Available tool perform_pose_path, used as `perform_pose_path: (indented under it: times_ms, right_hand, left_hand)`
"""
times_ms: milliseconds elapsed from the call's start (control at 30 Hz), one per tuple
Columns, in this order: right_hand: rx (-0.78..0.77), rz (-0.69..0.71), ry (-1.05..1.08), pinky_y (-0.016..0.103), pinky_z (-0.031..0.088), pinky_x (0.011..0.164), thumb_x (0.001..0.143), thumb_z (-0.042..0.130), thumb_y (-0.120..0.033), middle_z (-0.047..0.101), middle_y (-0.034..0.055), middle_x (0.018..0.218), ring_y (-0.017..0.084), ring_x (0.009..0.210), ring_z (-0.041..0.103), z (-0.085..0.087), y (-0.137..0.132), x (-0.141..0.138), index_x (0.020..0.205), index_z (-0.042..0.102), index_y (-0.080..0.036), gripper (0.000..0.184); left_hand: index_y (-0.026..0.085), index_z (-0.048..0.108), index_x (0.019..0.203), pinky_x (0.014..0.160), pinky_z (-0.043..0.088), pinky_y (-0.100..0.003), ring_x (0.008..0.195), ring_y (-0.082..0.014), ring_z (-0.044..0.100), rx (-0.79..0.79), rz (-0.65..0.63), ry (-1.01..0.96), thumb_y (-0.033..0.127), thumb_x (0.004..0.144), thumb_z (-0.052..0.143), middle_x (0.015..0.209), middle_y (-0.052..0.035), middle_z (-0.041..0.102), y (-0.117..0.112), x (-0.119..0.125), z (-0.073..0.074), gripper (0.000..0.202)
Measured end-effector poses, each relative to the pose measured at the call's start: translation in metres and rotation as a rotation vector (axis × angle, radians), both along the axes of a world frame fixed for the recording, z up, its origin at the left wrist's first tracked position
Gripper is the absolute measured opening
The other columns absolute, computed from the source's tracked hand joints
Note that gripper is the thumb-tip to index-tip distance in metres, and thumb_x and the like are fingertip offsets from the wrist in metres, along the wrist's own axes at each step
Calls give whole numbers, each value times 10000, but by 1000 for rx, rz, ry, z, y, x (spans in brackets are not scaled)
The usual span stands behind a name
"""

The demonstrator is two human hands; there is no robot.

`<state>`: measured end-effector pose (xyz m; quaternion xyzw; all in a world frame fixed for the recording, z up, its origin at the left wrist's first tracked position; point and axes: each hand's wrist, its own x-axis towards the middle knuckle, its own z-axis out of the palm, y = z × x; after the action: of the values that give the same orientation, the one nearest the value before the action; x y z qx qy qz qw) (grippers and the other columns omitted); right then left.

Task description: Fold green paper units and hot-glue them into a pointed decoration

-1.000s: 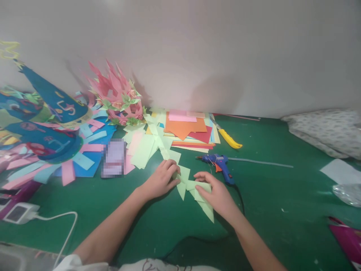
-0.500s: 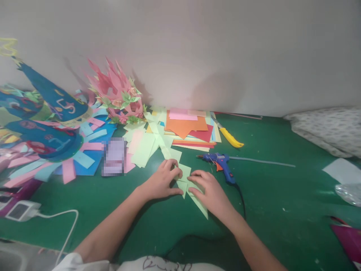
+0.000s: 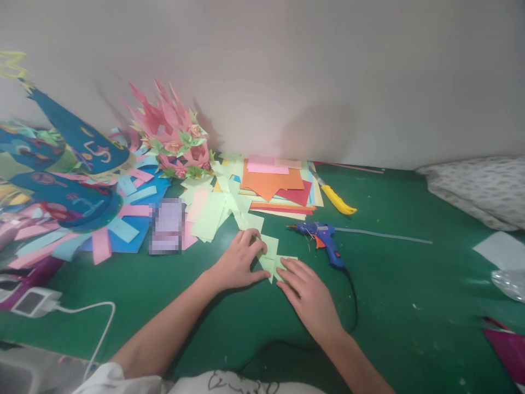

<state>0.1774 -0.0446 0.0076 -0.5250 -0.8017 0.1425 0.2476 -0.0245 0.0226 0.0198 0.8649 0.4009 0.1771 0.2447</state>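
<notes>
Green paper (image 3: 269,266), tip nearward

Plain gry wall (image 3: 254,60) stands bhnd grn tbl (image 3: 402,290).

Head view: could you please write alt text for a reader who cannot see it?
A left hand and a right hand touch pale green paper with their fingers on a green table. Beyond them lie a blue glue gun and a yellow-handled tool; a pink paper crown and a blue cone hat are to the left.
</notes>
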Motion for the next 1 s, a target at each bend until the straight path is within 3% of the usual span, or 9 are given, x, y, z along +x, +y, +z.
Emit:
perform_pose_path:
  times_ms: [367,800,1000]
  right_hand:
    - [57,-17,-1,412,535,877,897,486,-247,641,75,1171,257,1112,578,-7,-10,-5,954,643,-223,169]
    - [71,-34,-19,431,511,829,893,506,-227,656,51,1149,246,936,597,-5,0,-8,974,662,-238,176]
    - [86,-19,-55,427,511,821,904,485,-217,640,68,1179,246,949,591,-7,0,-9,1013,660,-215,206]
  left_hand:
    - [208,491,1010,909,393,-457,1042,-271,401,-7,21,-14,454,726,664,1132,-97,391,-1,0,-1,413]
    - [207,480,992,888,404,-458,1012,-271,401,7,34,-12,504,697,685,1103,-93,380,-1,0,-4,467]
    - [196,475,979,884,399,-458,1006,-272,400,24,44,2,508,700,679,1108,-101,377,-3,1,-4,466]
